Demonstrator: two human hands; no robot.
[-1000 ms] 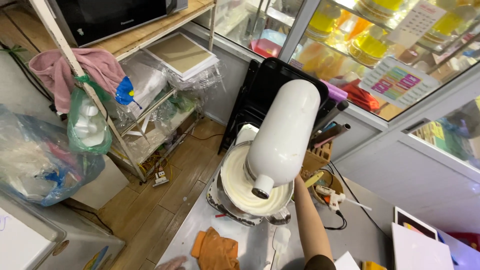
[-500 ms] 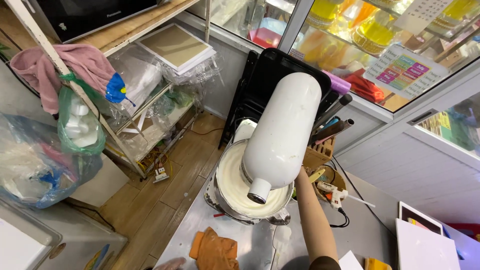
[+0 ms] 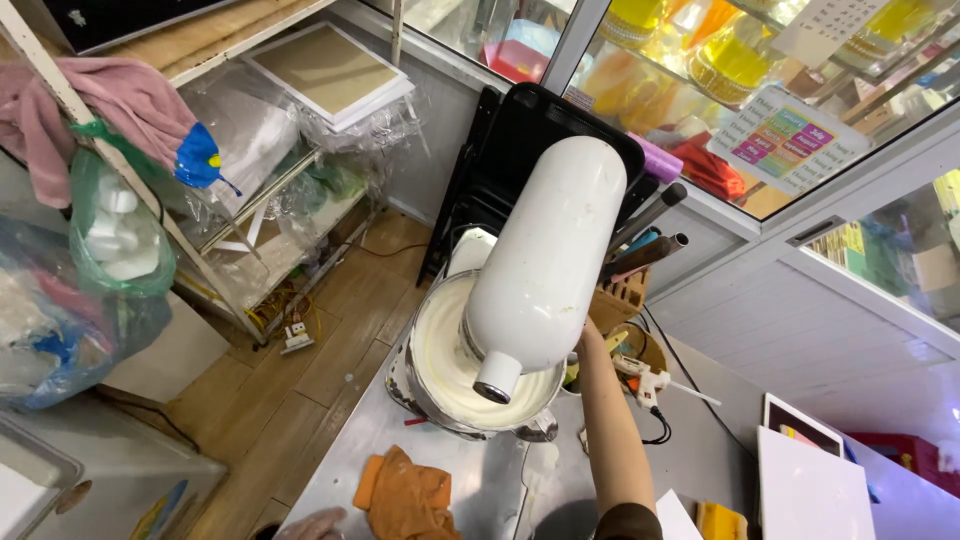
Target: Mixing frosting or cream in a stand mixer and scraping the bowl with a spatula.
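A big white stand mixer (image 3: 545, 265) stands on a shiny metal tabletop (image 3: 480, 480). Its round head leans over a metal bowl (image 3: 430, 385). The bowl is full of pale, creamy batter (image 3: 440, 350). The head sits low over the bowl, so the beater is likely down in the batter, but the beater itself is hidden.

The person's right arm (image 3: 608, 435) reaches up along the right side of the mixer. The right hand (image 3: 583, 335) goes in behind the mixer's head, near where it meets the stand. That is a likely spot for a switch or a lever, which may be why the hand is there. The fingers are hidden, so one cannot tell if the grip is wide, narrow or holding something.

At the bottom edge, something pale and gloved (image 3: 312, 523) shows. It may be the left hand, but too little of it shows to tell its grip. It lies just beside a crumpled orange cloth (image 3: 405, 495), which lies close to the bowl, handy for wiping spills.

Behind the mixer a black tray (image 3: 520, 140) leans upright against the wall, out of the way. A wooden knife block (image 3: 622, 290) with dark handles stands to the right of the mixer. A glue gun (image 3: 645, 378) with its cord lies near the arm. On the left, a wire shelf (image 3: 255, 215) holds plastic bags and flat boxes over a wooden floor (image 3: 300, 390).
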